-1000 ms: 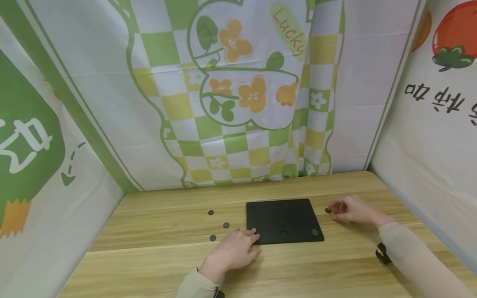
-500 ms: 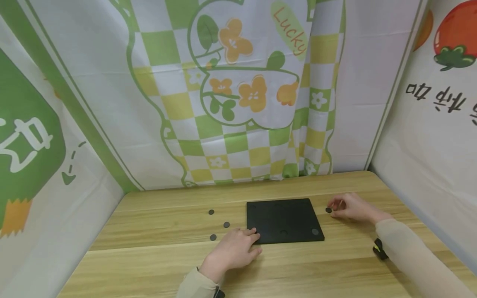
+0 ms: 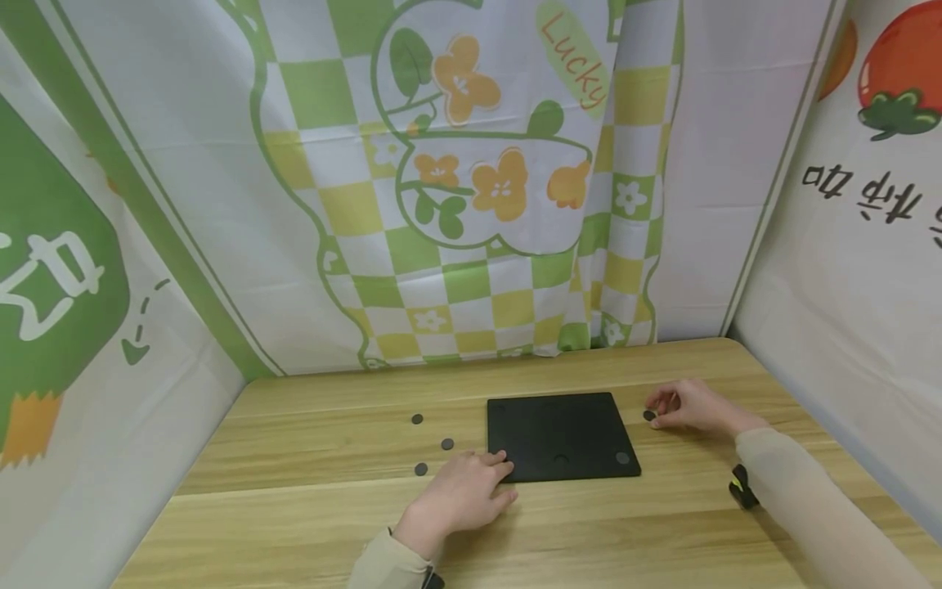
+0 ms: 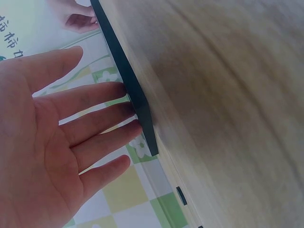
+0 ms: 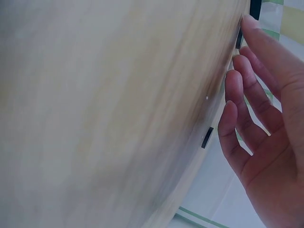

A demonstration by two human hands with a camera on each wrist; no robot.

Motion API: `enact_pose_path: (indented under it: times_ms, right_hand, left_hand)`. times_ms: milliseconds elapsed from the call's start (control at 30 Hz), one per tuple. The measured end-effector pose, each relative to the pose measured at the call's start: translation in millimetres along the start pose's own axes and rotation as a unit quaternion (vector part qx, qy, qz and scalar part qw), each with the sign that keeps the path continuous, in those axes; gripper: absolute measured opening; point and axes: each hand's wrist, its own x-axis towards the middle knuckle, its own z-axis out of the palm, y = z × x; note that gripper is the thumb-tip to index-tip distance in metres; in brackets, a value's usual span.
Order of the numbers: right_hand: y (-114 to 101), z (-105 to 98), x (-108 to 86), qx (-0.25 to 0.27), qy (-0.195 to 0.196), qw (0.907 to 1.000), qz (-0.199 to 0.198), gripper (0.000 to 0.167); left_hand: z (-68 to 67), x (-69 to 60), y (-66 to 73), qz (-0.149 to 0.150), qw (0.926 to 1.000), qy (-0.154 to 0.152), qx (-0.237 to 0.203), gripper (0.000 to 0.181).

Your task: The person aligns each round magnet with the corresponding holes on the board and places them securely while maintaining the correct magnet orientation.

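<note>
A thin black rectangular board [image 3: 559, 433] lies flat on the table. My left hand [image 3: 464, 491] rests its fingertips on the board's near left corner. In the left wrist view, the fingers of that hand [image 4: 57, 128] are straight and spread against the board's edge [image 4: 128, 71]. Right of the board, my right hand [image 3: 695, 409] has thumb and index finger at a small black disc [image 3: 649, 415], pinching its edges at table level. The right wrist view shows the thumb tip touching this disc [image 5: 239, 38], with the other fingers bent. A grey disc [image 3: 621, 458] sits at the board's near right corner.
Left of the board lie three dark discs: a far one [image 3: 417, 419], a middle one [image 3: 447, 444] and a near one [image 3: 421, 469]. Another dark disc [image 5: 207, 137] shows below the fingers in the right wrist view. A patterned curtain [image 3: 471, 303] hangs behind the wooden table [image 3: 294, 523].
My right hand shifts slightly at the disc, its thumb coming in against the near edge, while the forearm swings a little left. The left hand and board stay put.
</note>
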Motion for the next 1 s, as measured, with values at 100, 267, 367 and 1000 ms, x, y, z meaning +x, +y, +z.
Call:
enact_pose_path:
  times_ms: [100,267,367,1000]
  right_hand:
    - [1.9,0.4,1.4,0.001,-0.001,1.0,0.004,0.03]
    - [4.3,0.5,2.9,0.002,-0.004,1.0,0.008,0.03]
    - [4.7,0.6,3.0,0.006,-0.004,0.9999,0.013,0.029]
    - [6.4,0.0,6.5,0.011,-0.004,0.9992,0.038,0.019]
  left_hand:
    - [-0.2,-0.2,0.3,-0.001,1.0,0.0,-0.001,0.045]
    - [0.3,0.0,-0.4,0.001,1.0,0.0,0.0,0.045]
    - [0.7,0.1,-0.8,0.001,1.0,0.001,-0.001,0.045]
    - [1.3,1.0,-1.6,0.002,1.0,0.001,-0.004,0.045]
